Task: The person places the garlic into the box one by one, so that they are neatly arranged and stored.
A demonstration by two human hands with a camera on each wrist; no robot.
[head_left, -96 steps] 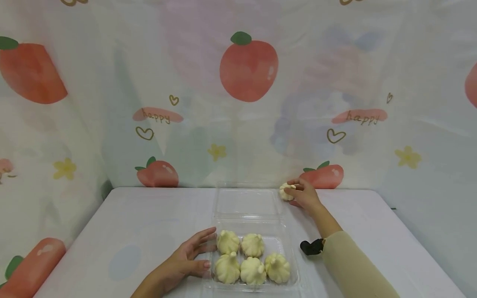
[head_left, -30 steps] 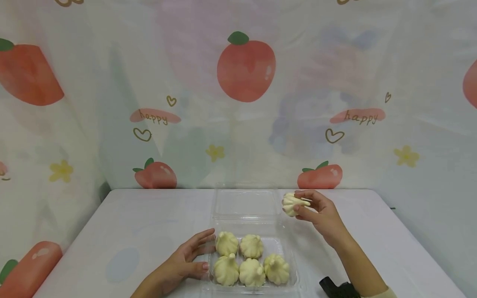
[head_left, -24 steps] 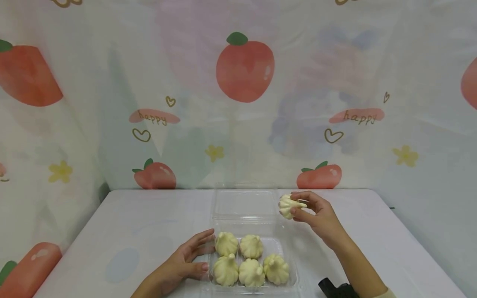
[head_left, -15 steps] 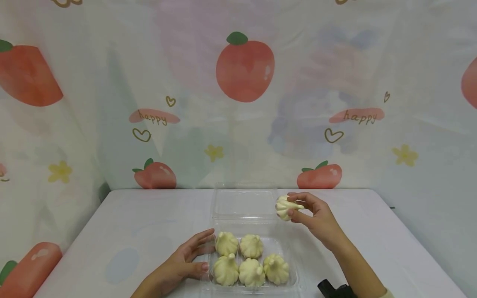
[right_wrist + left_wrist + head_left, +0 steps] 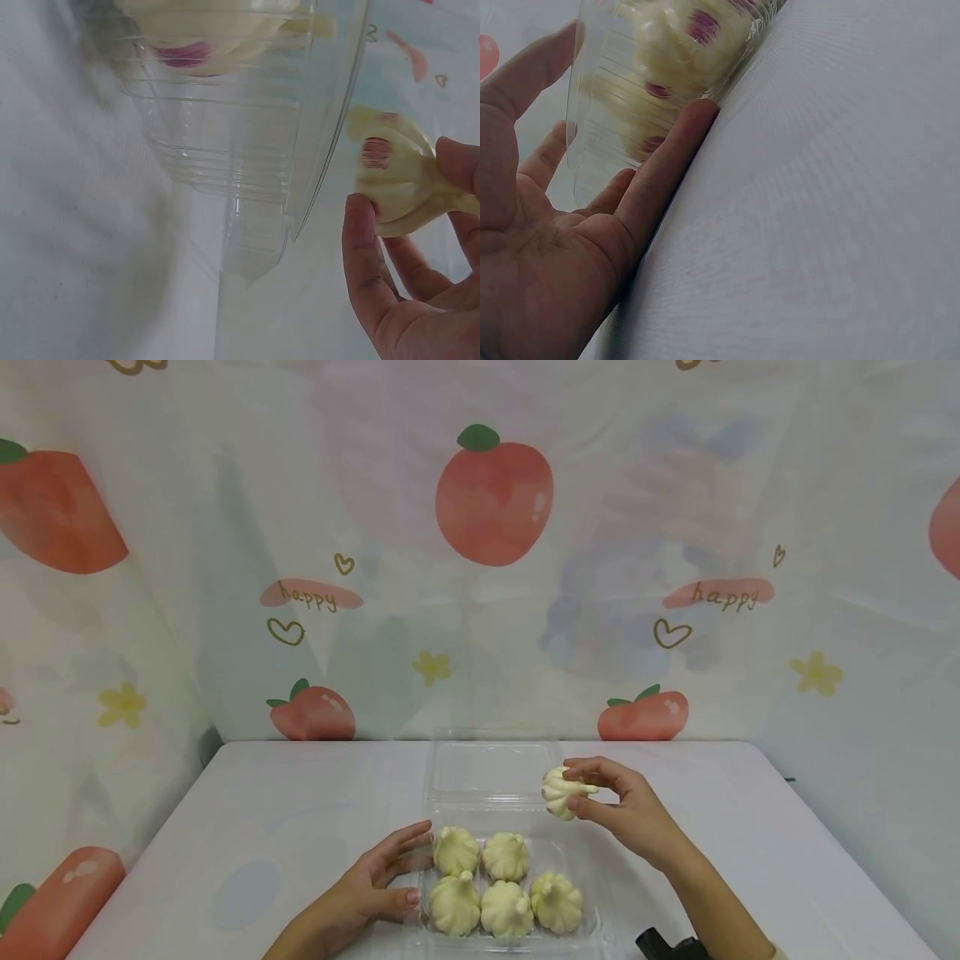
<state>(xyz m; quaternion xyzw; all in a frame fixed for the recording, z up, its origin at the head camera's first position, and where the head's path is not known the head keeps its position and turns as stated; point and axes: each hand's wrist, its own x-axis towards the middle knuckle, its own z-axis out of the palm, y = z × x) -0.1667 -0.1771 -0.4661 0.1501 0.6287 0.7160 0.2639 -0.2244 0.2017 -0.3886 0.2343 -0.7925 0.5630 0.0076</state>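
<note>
Between the thumb and fingers of my right hand (image 5: 628,812) is a garlic bulb (image 5: 558,793), cream with purple patches in the right wrist view, its stem pointing right. It hangs above the back right of a clear plastic box (image 5: 592,935). Several more garlic bulbs (image 5: 454,903) sit inside: two in the back row, three in front, with bare room at the back right. My left hand (image 5: 358,889) rests along the box's left side, fingers fairly straight and touching its wall, as the left wrist view (image 5: 562,247) also has it.
The box's clear lid (image 5: 495,770) lies folded back behind it. A white cloth covers the table (image 5: 300,810), and a patterned curtain (image 5: 480,635) rises at its back edge. Part of a black wrist device (image 5: 671,946) shows by my right forearm.
My right hand has lifted the garlic bulb from the back right of the table, then brought it left and nearer, over the box. My left hand has stayed beside the box.
</note>
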